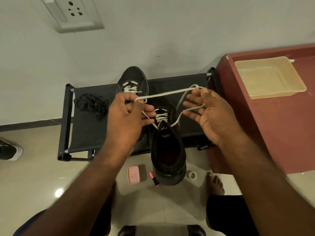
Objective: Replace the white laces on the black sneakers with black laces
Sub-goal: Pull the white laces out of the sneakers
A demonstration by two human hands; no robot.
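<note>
Head view: near sneaker (170, 174) stands on the black rack (88, 126), heel at 6 o'clock and overhanging the front edge, toe toward 12, so its long axis runs straight away from the person. Second sneaker (133, 79) sits at 11 o'clock of it, fully laced in white.

White lace (163, 94) is undone at the top but threaded thru the lower eyelets of the near shoe.

L hand (127, 120), at 9 o'clock of the eyelets, is clenched w/ thumb and forefinger pinching one lace end. From there the lace runs taut toward 3 o'clock, loops over the thumb of the R hand (208, 116), then drops back to the shoe. R hand is released, palm up, fingers spread, lace only draped across them.

Black laces (92, 104) lie bunched on the rack at 9 o'clock, well apart from the shoe, L hand nearer.

Judgement: next pull should go toward 6, along the shoe axis; L hand sits closer to the eyelets.
</note>
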